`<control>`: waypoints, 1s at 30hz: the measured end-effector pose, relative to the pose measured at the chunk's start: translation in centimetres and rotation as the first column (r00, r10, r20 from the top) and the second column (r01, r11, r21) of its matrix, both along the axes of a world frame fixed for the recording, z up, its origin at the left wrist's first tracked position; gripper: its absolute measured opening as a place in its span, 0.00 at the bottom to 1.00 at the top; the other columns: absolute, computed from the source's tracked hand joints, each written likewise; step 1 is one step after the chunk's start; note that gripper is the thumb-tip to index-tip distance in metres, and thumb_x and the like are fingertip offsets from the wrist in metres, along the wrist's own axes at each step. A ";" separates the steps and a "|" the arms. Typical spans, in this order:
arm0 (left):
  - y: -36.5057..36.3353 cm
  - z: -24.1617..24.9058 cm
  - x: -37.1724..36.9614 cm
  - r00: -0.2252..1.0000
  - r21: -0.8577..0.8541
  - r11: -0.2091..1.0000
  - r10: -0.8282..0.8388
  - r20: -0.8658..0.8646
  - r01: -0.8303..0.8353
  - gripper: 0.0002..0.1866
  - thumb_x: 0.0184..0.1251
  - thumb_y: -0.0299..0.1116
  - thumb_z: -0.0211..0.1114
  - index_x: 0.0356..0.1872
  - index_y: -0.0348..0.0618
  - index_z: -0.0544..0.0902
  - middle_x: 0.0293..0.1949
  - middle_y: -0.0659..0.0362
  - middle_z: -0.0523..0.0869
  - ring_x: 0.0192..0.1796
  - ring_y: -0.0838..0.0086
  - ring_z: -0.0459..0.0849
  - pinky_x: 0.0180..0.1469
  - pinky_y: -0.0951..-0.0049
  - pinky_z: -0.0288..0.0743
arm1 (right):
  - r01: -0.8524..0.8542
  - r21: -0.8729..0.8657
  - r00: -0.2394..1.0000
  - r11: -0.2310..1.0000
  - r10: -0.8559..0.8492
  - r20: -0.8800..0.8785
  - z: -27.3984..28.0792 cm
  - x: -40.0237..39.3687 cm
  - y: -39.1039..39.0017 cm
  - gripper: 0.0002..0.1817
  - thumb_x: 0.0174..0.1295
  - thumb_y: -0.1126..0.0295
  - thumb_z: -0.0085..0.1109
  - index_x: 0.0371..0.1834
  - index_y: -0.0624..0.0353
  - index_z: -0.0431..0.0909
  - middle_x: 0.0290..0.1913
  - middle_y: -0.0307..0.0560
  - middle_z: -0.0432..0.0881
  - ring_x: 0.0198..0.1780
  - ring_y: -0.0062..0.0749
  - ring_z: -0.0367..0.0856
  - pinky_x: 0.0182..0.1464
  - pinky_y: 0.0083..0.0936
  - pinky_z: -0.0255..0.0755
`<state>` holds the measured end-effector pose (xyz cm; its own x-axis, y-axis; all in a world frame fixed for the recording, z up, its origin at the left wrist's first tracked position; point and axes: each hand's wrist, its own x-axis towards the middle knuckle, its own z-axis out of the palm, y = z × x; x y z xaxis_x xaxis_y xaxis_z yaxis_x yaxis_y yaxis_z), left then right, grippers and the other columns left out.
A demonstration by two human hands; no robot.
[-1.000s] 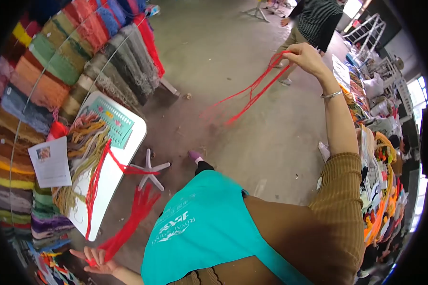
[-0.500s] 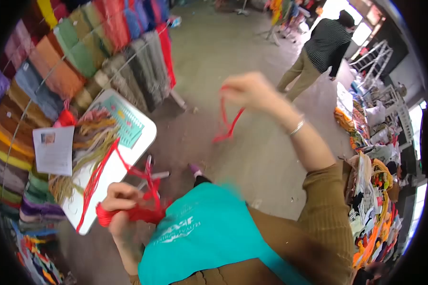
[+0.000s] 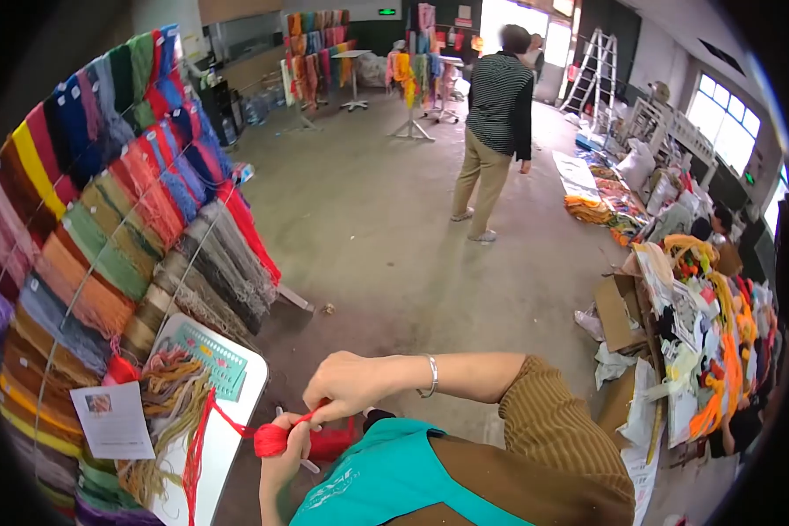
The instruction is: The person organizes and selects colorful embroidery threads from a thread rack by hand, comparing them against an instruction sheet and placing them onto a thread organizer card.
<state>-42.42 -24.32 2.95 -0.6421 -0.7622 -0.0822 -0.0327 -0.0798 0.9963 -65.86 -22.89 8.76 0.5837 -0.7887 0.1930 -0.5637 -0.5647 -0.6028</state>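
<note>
Head view. The left hand (image 3: 282, 449) is closed around a small bundle of red yarn (image 3: 272, 438), fingers clamped on it; the right hand (image 3: 352, 383) sits just above and touching it, its fingers pinched together on a red strand at the bundle's top. From the bundle a red yarn tail (image 3: 203, 430) runs left and down across the white table (image 3: 228, 434), beside a heap of mixed yarn skeins (image 3: 168, 394) and a teal perforated card (image 3: 212, 357).

Judged from this pose, the step in hand is winding the strand onto the bundle. It goes well if the left hand holds the bundle firm while the right lays each turn under even tension, close to the last one, keeping the tail off the loose skeins so that it does not snag.

Edges and room: the table's rounded corner lies just left of the hands; a rack of hanging yarn hanks (image 3: 105, 219) closes off the left side, with a paper label (image 3: 112, 421) clipped low on it. Ahead, bare concrete floor (image 3: 386, 219) gives open room. A standing person (image 3: 493, 131) is well apart. Cardboard boxes (image 3: 618, 311) and yarn piles crowd the right.
</note>
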 end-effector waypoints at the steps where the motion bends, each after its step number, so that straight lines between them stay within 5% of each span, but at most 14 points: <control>1: -0.1 -0.4 0.1 0.999 -0.027 0.999 -0.047 -0.004 0.047 0.10 0.76 0.33 0.54 0.36 0.38 0.78 0.16 0.68 0.71 0.18 0.87 0.65 0.21 0.81 0.55 | 0.001 0.043 0.999 0.999 -0.002 0.036 -0.1 -0.5 0.7 0.14 0.59 0.59 0.63 0.30 0.60 0.83 0.22 0.49 0.80 0.25 0.42 0.80 0.27 0.36 0.68; 2: -0.1 -0.8 0.2 0.996 -0.002 0.996 -0.089 -0.013 0.089 0.11 0.76 0.33 0.54 0.36 0.38 0.78 0.16 0.68 0.70 0.18 0.87 0.64 0.21 0.81 0.55 | 0.021 0.036 0.999 0.999 -0.022 0.034 -0.2 -0.8 1.4 0.14 0.59 0.59 0.63 0.30 0.60 0.83 0.22 0.49 0.80 0.25 0.42 0.80 0.27 0.36 0.68; 5: 0.3 -1.8 0.1 0.983 0.022 0.983 -0.184 -0.026 0.185 0.13 0.77 0.36 0.53 0.36 0.38 0.78 0.17 0.68 0.68 0.17 0.85 0.62 0.21 0.80 0.53 | -0.071 0.440 0.906 0.895 -0.127 0.404 -0.1 -2.1 2.9 0.12 0.66 0.64 0.59 0.34 0.64 0.84 0.23 0.40 0.81 0.29 0.18 0.77 0.32 0.25 0.69; 7: 0.3 -3.6 0.0 0.976 0.183 0.970 -0.130 -0.175 0.162 0.14 0.78 0.38 0.53 0.36 0.39 0.77 0.17 0.69 0.65 0.17 0.84 0.61 0.21 0.79 0.51 | 0.004 0.434 0.755 0.901 -0.287 0.589 -1.6 -3.0 3.0 0.12 0.68 0.66 0.58 0.34 0.63 0.84 0.29 0.36 0.85 0.34 0.15 0.78 0.37 0.21 0.71; 10: 0.5 -5.5 0.1 0.987 0.201 0.976 -0.052 -0.152 0.083 0.13 0.77 0.37 0.52 0.35 0.40 0.77 0.17 0.69 0.63 0.17 0.83 0.60 0.20 0.79 0.50 | 0.148 0.527 0.524 0.837 -0.518 0.676 -2.9 -7.0 2.4 0.12 0.68 0.64 0.60 0.37 0.62 0.84 0.33 0.37 0.86 0.39 0.14 0.78 0.42 0.19 0.71; 12: 1.1 -6.7 0.3 0.991 0.224 0.974 -0.005 -0.131 0.035 0.12 0.77 0.36 0.52 0.35 0.40 0.77 0.18 0.68 0.64 0.17 0.83 0.60 0.20 0.79 0.51 | 0.280 0.530 0.327 0.801 -0.598 0.732 -3.0 -10.1 2.4 0.11 0.68 0.64 0.61 0.35 0.61 0.83 0.27 0.34 0.82 0.30 0.12 0.74 0.31 0.16 0.67; 14: 1.7 -7.6 0.1 0.999 0.232 0.973 0.023 -0.035 -0.014 0.13 0.78 0.36 0.51 0.34 0.41 0.76 0.17 0.69 0.63 0.16 0.83 0.60 0.20 0.79 0.50 | 0.239 0.598 0.181 0.765 -0.640 0.747 -1.7 -14.1 4.3 0.10 0.68 0.65 0.60 0.32 0.59 0.82 0.19 0.28 0.72 0.20 0.09 0.63 0.21 0.14 0.54; 15: 1.5 -8.6 0.9 0.997 0.349 0.937 0.003 -0.080 0.025 0.06 0.72 0.30 0.56 0.39 0.39 0.79 0.27 0.64 0.74 0.20 0.82 0.68 0.22 0.81 0.60 | 0.341 0.622 0.092 0.705 -0.683 0.724 -0.8 -15.3 5.4 0.10 0.69 0.66 0.59 0.32 0.60 0.81 0.16 0.24 0.63 0.15 0.09 0.52 0.17 0.14 0.44; 18: 4.3 -6.7 -2.5 0.999 0.279 0.960 0.008 0.049 -0.021 0.10 0.73 0.33 0.55 0.31 0.42 0.76 0.18 0.68 0.65 0.17 0.84 0.61 0.18 0.81 0.49 | 0.382 0.629 -0.084 0.677 -0.652 0.753 -1.5 -21.8 9.4 0.10 0.68 0.66 0.61 0.33 0.60 0.79 0.15 0.24 0.62 0.13 0.09 0.52 0.15 0.14 0.43; 20: 4.6 -8.2 -3.6 1.000 0.333 0.943 -0.020 -0.005 0.020 0.07 0.71 0.30 0.55 0.34 0.38 0.78 0.26 0.64 0.74 0.18 0.84 0.63 0.18 0.81 0.51 | 0.390 0.644 -0.171 0.658 -0.635 0.753 -1.9 -25.7 13.3 0.10 0.68 0.65 0.61 0.33 0.61 0.78 0.15 0.24 0.60 0.13 0.09 0.51 0.15 0.14 0.43; 23: 7.1 -6.3 -7.1 0.992 0.247 0.968 -0.073 0.101 0.046 0.02 0.68 0.33 0.63 0.36 0.50 0.78 0.19 0.74 0.65 0.19 0.87 0.60 0.23 0.82 0.61 | 0.450 0.672 -0.258 0.588 -0.634 0.729 -2.0 -30.5 19.4 0.11 0.68 0.65 0.60 0.32 0.61 0.78 0.14 0.23 0.58 0.13 0.09 0.50 0.15 0.14 0.42; 26: 9.5 -5.8 -10.4 0.988 0.277 0.960 -0.071 0.138 0.031 0.06 0.68 0.29 0.62 0.30 0.51 0.77 0.20 0.73 0.67 0.20 0.87 0.61 0.41 0.74 0.78 | 0.532 0.676 -0.327 0.510 -0.612 0.720 -1.8 -35.0 25.9 0.11 0.68 0.64 0.60 0.32 0.60 0.77 0.14 0.23 0.57 0.13 0.09 0.49 0.16 0.14 0.42; 30: 11.5 -7.6 -12.3 0.988 0.264 0.964 -0.018 0.150 -0.023 0.07 0.70 0.31 0.61 0.30 0.49 0.77 0.21 0.73 0.68 0.20 0.87 0.62 0.37 0.76 0.76 | 0.632 0.644 -0.365 0.431 -0.568 0.738 -1.4 -40.1 32.5 0.12 0.68 0.63 0.59 0.32 0.59 0.78 0.14 0.23 0.58 0.13 0.09 0.49 0.16 0.15 0.42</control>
<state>-54.77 -12.82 -4.70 -0.6052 -0.7015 -0.3762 -0.1798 -0.3399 0.9231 -106.00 9.66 7.35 -0.8433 -0.5360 -0.0386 0.2611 -0.3458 -0.9012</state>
